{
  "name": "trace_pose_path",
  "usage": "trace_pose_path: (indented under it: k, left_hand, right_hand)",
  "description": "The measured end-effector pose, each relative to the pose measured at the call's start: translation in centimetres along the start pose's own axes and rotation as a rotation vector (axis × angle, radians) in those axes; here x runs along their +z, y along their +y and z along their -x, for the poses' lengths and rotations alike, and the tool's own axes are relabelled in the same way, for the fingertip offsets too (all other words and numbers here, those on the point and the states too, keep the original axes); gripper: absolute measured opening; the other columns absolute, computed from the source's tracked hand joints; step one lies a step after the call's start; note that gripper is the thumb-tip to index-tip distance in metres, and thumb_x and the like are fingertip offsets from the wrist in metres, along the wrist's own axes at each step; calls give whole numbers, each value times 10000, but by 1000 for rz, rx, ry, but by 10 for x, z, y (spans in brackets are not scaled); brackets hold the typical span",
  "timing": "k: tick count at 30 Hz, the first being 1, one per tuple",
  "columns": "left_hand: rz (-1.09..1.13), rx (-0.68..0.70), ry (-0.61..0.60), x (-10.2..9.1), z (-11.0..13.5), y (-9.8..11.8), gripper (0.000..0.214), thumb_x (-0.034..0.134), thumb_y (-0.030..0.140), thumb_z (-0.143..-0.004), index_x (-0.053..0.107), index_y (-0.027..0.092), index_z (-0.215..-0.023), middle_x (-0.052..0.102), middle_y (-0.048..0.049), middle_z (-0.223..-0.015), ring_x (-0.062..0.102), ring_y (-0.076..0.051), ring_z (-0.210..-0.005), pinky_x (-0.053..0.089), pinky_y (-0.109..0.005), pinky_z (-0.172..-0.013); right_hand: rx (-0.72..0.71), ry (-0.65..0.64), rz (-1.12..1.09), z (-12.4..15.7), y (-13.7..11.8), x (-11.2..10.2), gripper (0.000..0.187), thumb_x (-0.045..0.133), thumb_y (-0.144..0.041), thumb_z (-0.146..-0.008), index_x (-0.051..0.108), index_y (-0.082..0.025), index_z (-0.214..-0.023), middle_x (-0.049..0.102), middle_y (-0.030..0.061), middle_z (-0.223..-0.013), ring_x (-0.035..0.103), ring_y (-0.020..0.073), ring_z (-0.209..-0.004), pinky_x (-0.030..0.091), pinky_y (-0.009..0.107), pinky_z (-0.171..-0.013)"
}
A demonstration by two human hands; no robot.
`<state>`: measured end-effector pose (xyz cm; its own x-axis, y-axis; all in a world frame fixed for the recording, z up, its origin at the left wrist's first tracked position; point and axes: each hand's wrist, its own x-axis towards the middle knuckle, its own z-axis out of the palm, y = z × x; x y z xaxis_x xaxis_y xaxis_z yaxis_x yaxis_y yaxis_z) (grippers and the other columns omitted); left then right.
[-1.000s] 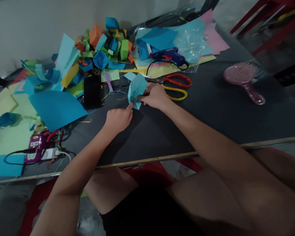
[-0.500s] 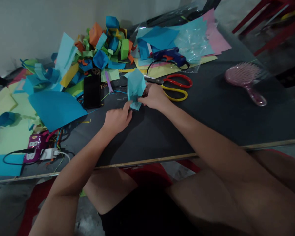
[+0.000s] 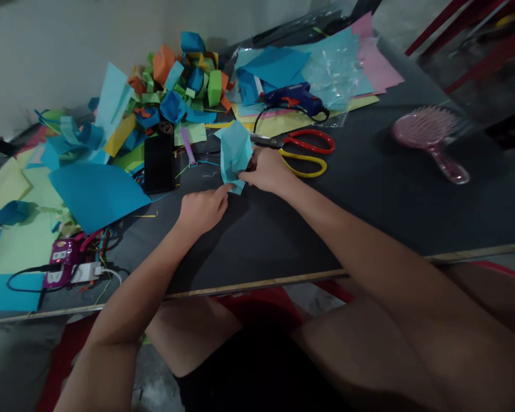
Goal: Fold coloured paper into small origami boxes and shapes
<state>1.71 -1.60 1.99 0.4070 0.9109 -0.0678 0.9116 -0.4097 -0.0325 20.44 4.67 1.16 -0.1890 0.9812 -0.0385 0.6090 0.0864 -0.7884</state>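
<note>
A folded piece of light blue paper (image 3: 235, 150) stands partly opened over the dark table, its lower flap towards me. My right hand (image 3: 268, 167) pinches its right side between thumb and fingers; some fingertips are hidden behind the paper. At the lower left corner, my left hand (image 3: 203, 210) has its index fingertip on the flap, with the thumb close below and the other fingers curled in. Just behind my right hand lie scissors (image 3: 311, 166) with one red and one yellow handle. A purple stick-like piece (image 3: 187, 146) lies left of the paper.
A black phone (image 3: 158, 163) and a blue sheet (image 3: 96, 194) lie to the left. Folded paper pieces (image 3: 174, 106) are heaped at the back, beside a blue glue gun (image 3: 298, 98). A pink hairbrush (image 3: 431, 137) lies right; a purple power socket (image 3: 62, 260) with cables sits near the front edge.
My left hand has shifted slightly down and its index fingertip now lies lower on the paper's flap. My right hand keeps its pinch. The whole view has moved a little.
</note>
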Motion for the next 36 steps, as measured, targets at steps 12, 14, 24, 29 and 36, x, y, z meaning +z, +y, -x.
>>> trace_pose_path:
  k: [12,14,24,29,36]
  left_hand:
    - [-7,23,-45,-4,2,3,486,360,297,-1006,481,322,-1475,758,-81,-1018,716,-220,-858,490,-292,-688]
    - [-2,29,-48,-4,2,3,480,350,298,-1009,493,309,-1467,757,-84,-1020,714,-219,-858,492,-292,-689]
    - [-18,34,-18,-1,0,2,467,357,293,-1003,506,297,-1446,758,-79,-938,713,-214,-804,483,-281,-667]
    - [-23,36,-19,0,-1,1,500,355,293,-1000,450,296,-1491,757,-79,-934,706,-212,-785,476,-281,-668]
    - [-84,36,-34,-2,-4,5,514,347,290,-995,446,262,-1498,749,-105,-886,711,-236,-774,474,-298,-659]
  right_hand:
    - [-121,-56,7,-11,9,-2,170,696,-165,-668,654,-188,-831,696,46,-759,685,255,-747,518,373,-725]
    - [-118,-81,-21,-12,11,-2,188,700,-160,-670,651,-192,-848,701,43,-765,686,246,-738,521,363,-713]
    - [-164,-104,-2,-12,15,-1,441,706,-120,-704,612,-190,-1129,717,61,-896,708,257,-817,557,395,-772]
    - [-140,5,107,-8,13,1,429,721,-177,-699,633,-163,-1119,704,60,-799,697,276,-796,541,404,-741]
    - [-79,-35,91,-11,20,3,325,738,-253,-737,674,-168,-1044,717,73,-811,703,272,-785,547,388,-697]
